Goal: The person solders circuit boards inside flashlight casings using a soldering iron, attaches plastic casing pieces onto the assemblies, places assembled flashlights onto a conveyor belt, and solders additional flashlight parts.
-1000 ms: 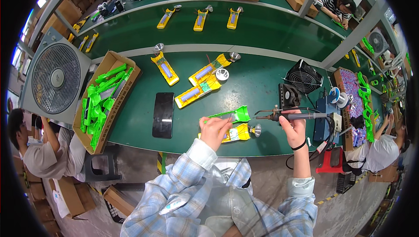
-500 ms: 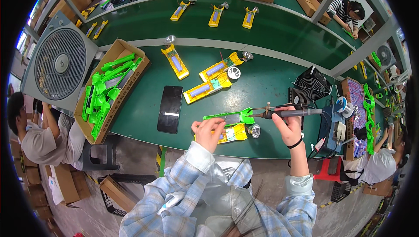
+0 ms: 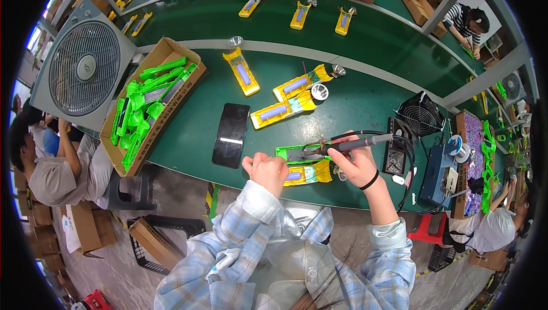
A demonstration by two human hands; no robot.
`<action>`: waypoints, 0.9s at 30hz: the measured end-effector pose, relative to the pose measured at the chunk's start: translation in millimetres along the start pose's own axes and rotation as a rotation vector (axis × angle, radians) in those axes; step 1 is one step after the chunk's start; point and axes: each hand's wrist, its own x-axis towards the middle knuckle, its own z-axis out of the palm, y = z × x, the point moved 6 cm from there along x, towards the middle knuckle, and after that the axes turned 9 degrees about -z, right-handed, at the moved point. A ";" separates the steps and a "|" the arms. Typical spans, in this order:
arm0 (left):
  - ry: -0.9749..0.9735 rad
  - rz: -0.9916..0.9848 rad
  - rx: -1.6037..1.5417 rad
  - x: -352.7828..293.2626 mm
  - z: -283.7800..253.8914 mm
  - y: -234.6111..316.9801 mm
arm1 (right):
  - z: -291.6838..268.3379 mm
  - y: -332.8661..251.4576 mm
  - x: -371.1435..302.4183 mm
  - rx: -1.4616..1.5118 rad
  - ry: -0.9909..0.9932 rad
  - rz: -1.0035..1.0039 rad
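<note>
My right hand (image 3: 356, 162) is closed round a soldering iron (image 3: 342, 146) with a grey end and black cable, its tip pointing left over a green flashlight housing half (image 3: 280, 152). My left hand (image 3: 266, 173) is closed at the left end of the housings, fingers bunched; whatever they hold is hidden. In front of the green half lies a yellow flashlight housing half (image 3: 323, 172) with a battery and circuit board, partly behind my left hand. Its reflector is mostly hidden by my right hand.
Several yellow housings (image 3: 284, 110) with batteries lie farther back. A black phone (image 3: 231, 136) is to the left, beside a carton (image 3: 149, 149) of green housings and a fan (image 3: 85, 67). At right stand a small black fan (image 3: 421, 115), a solder spool (image 3: 457, 145) and a blue soldering station (image 3: 436, 176).
The view has shifted, moving the bench things rightward. My right hand has brought the iron left over the green half. My left fingers have closed up from a looser pose.
</note>
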 end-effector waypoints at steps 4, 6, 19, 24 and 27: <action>-0.082 -0.033 0.009 2.5 7.4 -7.1 | 11.1 -2.5 7.8 -0.006 -0.044 -0.018; -0.090 -0.039 -0.010 4.2 9.4 -9.2 | 13.4 -1.4 9.2 0.001 -0.050 -0.013; -0.152 -0.061 -0.043 5.8 15.6 -15.7 | 19.3 8.2 15.7 0.074 -0.057 -0.028; -0.159 -0.103 -0.178 5.7 15.0 -18.4 | 20.2 11.2 15.7 0.070 -0.048 -0.036; -0.144 -0.105 -0.175 4.4 18.2 -23.4 | 19.6 13.0 15.0 0.066 -0.045 -0.039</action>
